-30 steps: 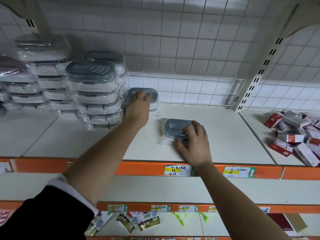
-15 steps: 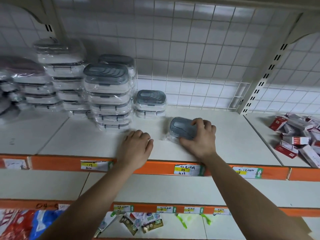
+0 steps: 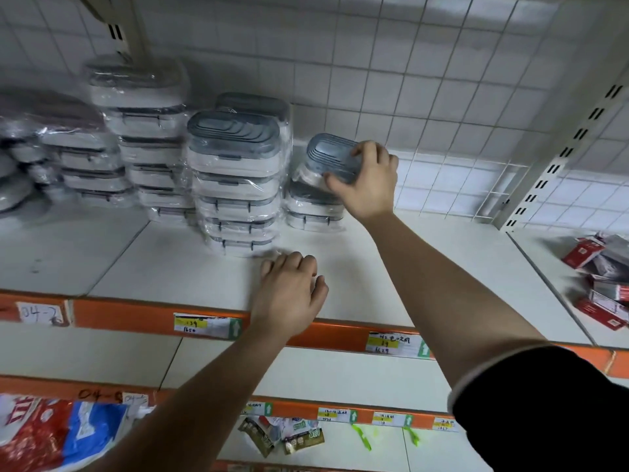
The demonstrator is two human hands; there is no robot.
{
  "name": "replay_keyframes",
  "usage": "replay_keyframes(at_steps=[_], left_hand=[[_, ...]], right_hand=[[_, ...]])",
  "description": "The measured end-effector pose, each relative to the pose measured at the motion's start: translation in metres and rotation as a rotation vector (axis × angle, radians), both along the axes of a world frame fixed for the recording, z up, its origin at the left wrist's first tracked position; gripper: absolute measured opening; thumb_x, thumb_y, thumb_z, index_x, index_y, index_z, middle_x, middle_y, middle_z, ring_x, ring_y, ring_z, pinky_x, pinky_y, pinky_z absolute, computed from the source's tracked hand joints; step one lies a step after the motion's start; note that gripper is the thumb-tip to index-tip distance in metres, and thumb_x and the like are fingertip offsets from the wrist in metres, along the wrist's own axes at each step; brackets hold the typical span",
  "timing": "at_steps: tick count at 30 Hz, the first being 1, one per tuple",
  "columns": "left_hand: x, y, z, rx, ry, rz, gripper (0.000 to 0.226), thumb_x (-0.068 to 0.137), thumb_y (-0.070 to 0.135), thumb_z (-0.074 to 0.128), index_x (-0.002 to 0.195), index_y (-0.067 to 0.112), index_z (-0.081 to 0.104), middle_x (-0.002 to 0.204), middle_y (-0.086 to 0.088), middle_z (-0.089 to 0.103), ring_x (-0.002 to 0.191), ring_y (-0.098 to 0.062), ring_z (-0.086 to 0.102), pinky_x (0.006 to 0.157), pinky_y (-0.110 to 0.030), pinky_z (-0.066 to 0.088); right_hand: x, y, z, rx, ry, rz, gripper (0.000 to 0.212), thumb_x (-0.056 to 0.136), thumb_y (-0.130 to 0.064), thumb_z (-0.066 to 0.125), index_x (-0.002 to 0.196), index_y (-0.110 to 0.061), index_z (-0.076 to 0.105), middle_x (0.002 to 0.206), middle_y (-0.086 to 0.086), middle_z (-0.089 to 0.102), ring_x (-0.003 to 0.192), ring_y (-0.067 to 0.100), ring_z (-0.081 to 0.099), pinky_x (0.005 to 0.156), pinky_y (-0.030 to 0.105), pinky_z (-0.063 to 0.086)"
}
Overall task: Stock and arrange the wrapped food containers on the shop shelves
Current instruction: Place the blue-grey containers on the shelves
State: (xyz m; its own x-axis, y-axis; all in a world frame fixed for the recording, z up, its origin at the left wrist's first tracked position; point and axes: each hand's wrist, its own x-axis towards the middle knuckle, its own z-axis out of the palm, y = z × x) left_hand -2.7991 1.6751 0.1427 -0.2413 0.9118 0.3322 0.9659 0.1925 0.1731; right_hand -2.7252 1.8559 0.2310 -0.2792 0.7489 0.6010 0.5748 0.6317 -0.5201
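My right hand (image 3: 366, 180) grips a small wrapped container with a grey lid (image 3: 326, 156), tilted, just above a short stack of two like containers (image 3: 313, 207) at the back of the white shelf (image 3: 391, 267). To the left stands a taller stack of wrapped grey-lidded containers (image 3: 236, 178), with more stacks (image 3: 143, 131) behind and further left. My left hand (image 3: 289, 292) rests on the shelf near its orange front edge, fingers loosely curled, holding nothing.
A wire grid panel (image 3: 476, 185) backs the shelf, with a slotted upright (image 3: 558, 158) at the right. Red and white boxes (image 3: 602, 284) lie on the neighbouring shelf. Price tags (image 3: 204, 327) sit on the orange rail. Packets (image 3: 286, 434) lie on a lower shelf.
My right hand lifted the small container off the shelf and carried it back and left, over the short stack. My left hand stayed near the front edge.
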Motion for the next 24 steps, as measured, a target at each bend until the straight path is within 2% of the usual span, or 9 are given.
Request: replay_keyframes(at_steps=[4,8,11,15,18,20,24], left_hand=[[-0.001,0.001,-0.001,0.001,-0.005,-0.012,0.041,0.088,0.044,0.022,0.095,0.022,0.055,0.097,0.002,0.057,0.095,-0.021,0.052,0.09,-0.038,0.035],[-0.001,0.001,-0.001,0.013,0.015,-0.008,0.042,0.088,0.044,0.02,0.094,0.021,0.055,0.095,0.002,0.058,0.093,-0.021,0.054,0.088,-0.038,0.036],[0.0,0.0,0.0,0.038,0.015,-0.001,0.038,0.088,0.042,0.027,0.091,0.019,0.057,0.091,0.0,0.058,0.089,-0.024,0.055,0.086,-0.04,0.038],[0.003,-0.005,0.002,0.093,0.047,-0.021,0.034,0.088,0.036,0.033,0.086,0.015,0.06,0.084,-0.002,0.06,0.084,-0.027,0.057,0.082,-0.041,0.04],[0.007,-0.008,0.004,0.094,0.109,-0.029,0.033,0.088,0.034,0.035,0.085,0.015,0.062,0.082,-0.004,0.06,0.08,-0.029,0.058,0.078,-0.04,0.042],[0.012,-0.009,0.003,0.064,0.198,-0.036,0.036,0.089,0.034,0.034,0.086,0.015,0.064,0.082,-0.005,0.061,0.077,-0.031,0.059,0.078,-0.04,0.041],[0.021,-0.008,0.004,-0.051,0.211,0.027,0.034,0.097,0.037,0.039,0.111,0.018,0.063,0.104,-0.005,0.063,0.097,-0.03,0.058,0.09,-0.042,0.035]], right_hand=[[-0.023,0.011,-0.011,-0.109,-0.139,0.114,0.052,0.074,-0.039,0.075,0.116,-0.015,0.056,0.141,0.014,0.044,0.122,0.036,0.045,0.097,0.041,0.042],[-0.024,0.013,-0.022,-0.15,-0.067,0.126,0.052,0.083,-0.036,0.072,0.128,-0.016,0.056,0.15,0.017,0.033,0.138,0.033,0.033,0.108,0.039,0.037],[-0.015,0.003,-0.028,-0.126,-0.084,0.118,0.058,0.089,-0.039,0.066,0.139,-0.016,0.048,0.154,0.018,0.028,0.141,0.035,0.025,0.112,0.04,0.029],[0.013,-0.016,-0.034,-0.072,-0.005,0.105,0.05,0.092,-0.027,0.061,0.138,-0.012,0.048,0.156,0.019,0.023,0.141,0.037,0.026,0.112,0.04,0.03],[0.041,-0.031,-0.04,-0.074,-0.008,0.081,0.044,0.092,-0.024,0.059,0.133,-0.01,0.051,0.154,0.017,0.027,0.14,0.034,0.029,0.109,0.036,0.032],[0.062,-0.043,-0.046,-0.078,-0.024,0.077,0.041,0.092,-0.022,0.059,0.13,-0.008,0.053,0.148,0.016,0.036,0.137,0.032,0.035,0.106,0.035,0.035],[0.106,-0.071,-0.059,-0.071,-0.023,0.1,0.034,0.089,-0.013,0.06,0.121,-0.005,0.058,0.127,0.012,0.054,0.118,0.032,0.05,0.094,0.028,0.036]])
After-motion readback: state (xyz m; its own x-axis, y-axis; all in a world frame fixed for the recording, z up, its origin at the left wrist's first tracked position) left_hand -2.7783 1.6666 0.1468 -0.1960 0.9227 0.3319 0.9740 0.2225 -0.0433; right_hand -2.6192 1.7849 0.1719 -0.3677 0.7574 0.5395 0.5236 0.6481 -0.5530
